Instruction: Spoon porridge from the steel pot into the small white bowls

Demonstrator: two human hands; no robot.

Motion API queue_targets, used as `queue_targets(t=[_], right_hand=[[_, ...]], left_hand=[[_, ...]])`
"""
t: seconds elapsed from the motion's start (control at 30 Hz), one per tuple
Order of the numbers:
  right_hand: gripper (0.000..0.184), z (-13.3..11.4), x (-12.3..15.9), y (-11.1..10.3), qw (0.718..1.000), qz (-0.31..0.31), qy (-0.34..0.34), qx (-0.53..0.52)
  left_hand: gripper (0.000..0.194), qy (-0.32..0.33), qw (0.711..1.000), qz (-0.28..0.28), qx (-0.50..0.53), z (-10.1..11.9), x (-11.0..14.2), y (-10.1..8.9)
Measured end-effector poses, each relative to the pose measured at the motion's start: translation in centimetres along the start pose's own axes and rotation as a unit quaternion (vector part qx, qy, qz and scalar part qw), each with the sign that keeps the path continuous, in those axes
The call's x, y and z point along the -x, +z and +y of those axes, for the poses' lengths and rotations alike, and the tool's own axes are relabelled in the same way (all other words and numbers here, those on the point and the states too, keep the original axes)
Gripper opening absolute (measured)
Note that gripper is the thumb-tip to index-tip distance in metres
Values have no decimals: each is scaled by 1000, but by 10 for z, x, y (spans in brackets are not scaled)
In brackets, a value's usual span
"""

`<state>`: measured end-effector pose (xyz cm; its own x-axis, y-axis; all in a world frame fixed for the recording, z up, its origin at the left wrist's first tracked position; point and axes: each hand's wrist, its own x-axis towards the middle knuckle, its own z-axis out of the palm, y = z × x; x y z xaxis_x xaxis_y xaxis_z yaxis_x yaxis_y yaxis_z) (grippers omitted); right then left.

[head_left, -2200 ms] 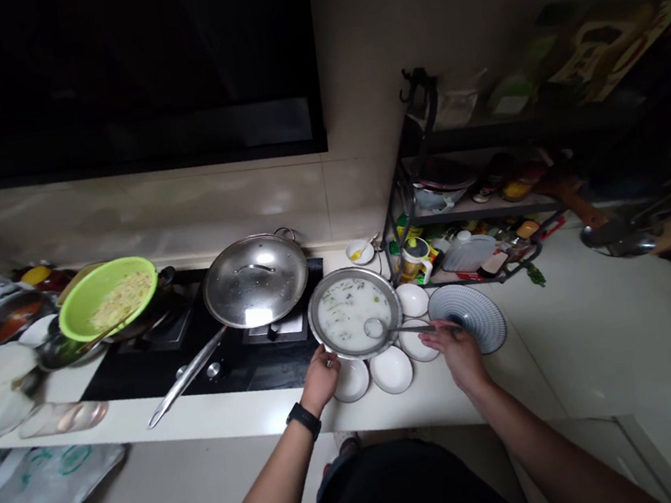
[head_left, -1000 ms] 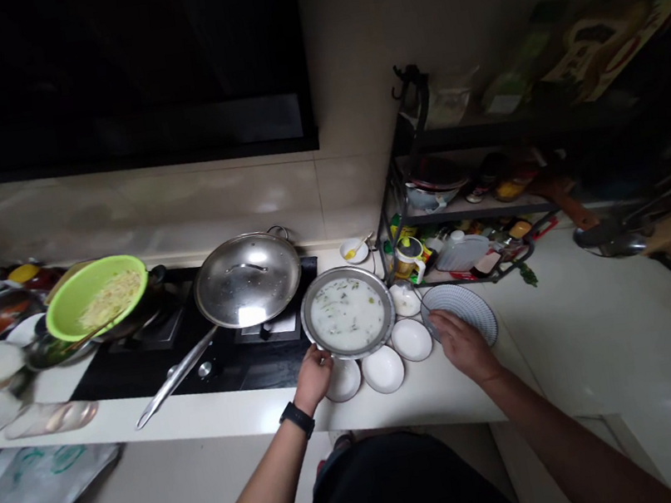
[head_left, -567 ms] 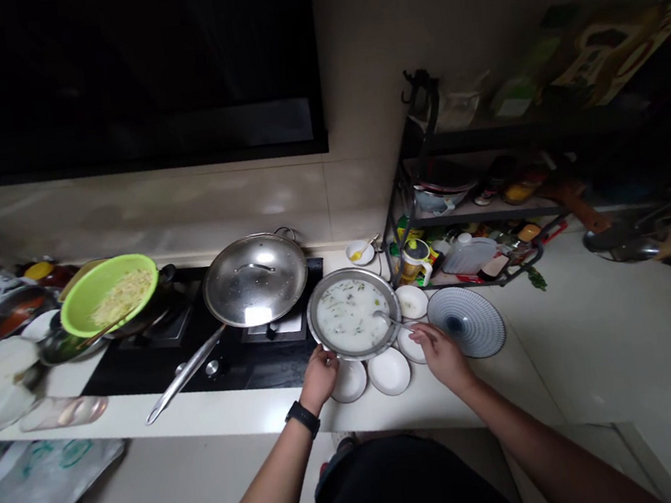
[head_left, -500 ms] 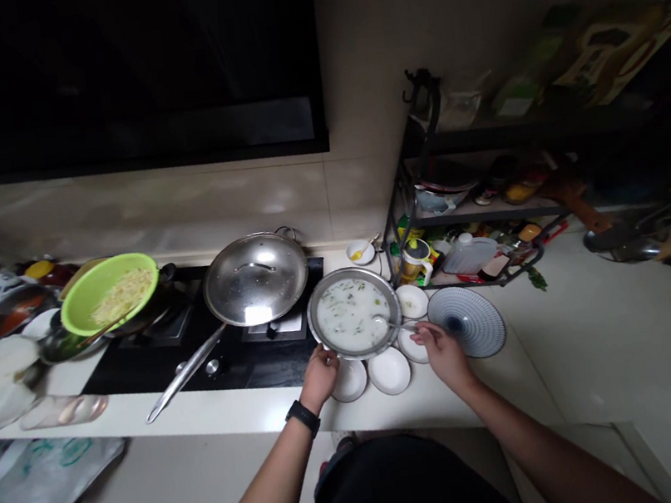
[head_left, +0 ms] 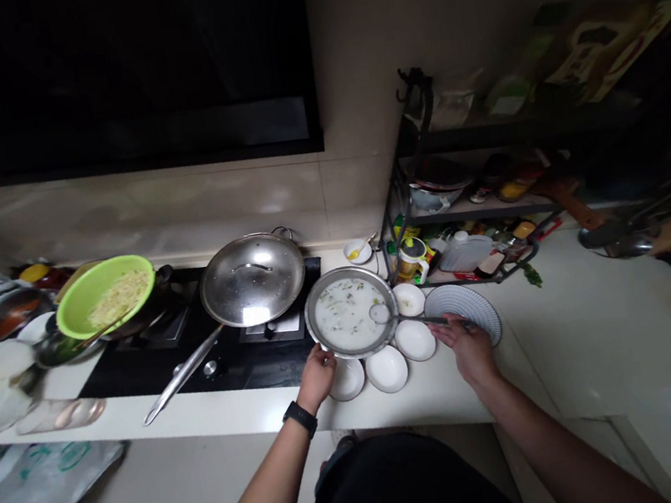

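A steel basin (head_left: 323, 346) of white soup sits at the counter's front, right of the stove. My left hand (head_left: 317, 375) grips its near rim. My right hand (head_left: 466, 343) is closed on the handle of a metal ladle (head_left: 381, 313), whose bowl hangs over the basin's right edge. Several small white bowls (head_left: 415, 339) ring the basin's right and near sides. A blue striped plate (head_left: 475, 308) lies just behind my right hand.
A lidded steel pan (head_left: 251, 279) with a long handle sits on the black stove (head_left: 236, 369). A green bowl (head_left: 103, 294) of noodles stands at the left among other pots. A wire rack (head_left: 468, 253) of bottles and jars stands at the back right.
My right hand has drawn back to the right, and the ladle's bowl has risen from the soup to the basin's right edge. My left hand stays on the rim.
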<state>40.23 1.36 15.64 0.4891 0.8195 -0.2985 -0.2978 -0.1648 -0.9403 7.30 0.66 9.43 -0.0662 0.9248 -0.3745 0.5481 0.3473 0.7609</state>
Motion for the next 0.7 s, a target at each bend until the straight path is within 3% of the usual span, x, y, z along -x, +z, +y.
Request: queue_targets(t=[0.23,0.4,0.53,0.6,0.7], right_hand=[[43,-23,-22,-21,997,47,-68,9],[42,-17,-41,-30,992,76,-92,49],[38,-8,-49,-29,983,53,-109,139],[36,-6,-49,-30,957,6,-170,236],[31,-6,-45,-32,889,-89,-278,352]], left_hand=[[15,7,1000,1,-9,2,-1,1],[16,6,1000,-2,-15,4,0,0],[17,-2,1000,-3,-19,4,0,-1],[17,0,1000,-1,-22,3,0,0],[15,4,1000,-1,-18,1,-1,0]])
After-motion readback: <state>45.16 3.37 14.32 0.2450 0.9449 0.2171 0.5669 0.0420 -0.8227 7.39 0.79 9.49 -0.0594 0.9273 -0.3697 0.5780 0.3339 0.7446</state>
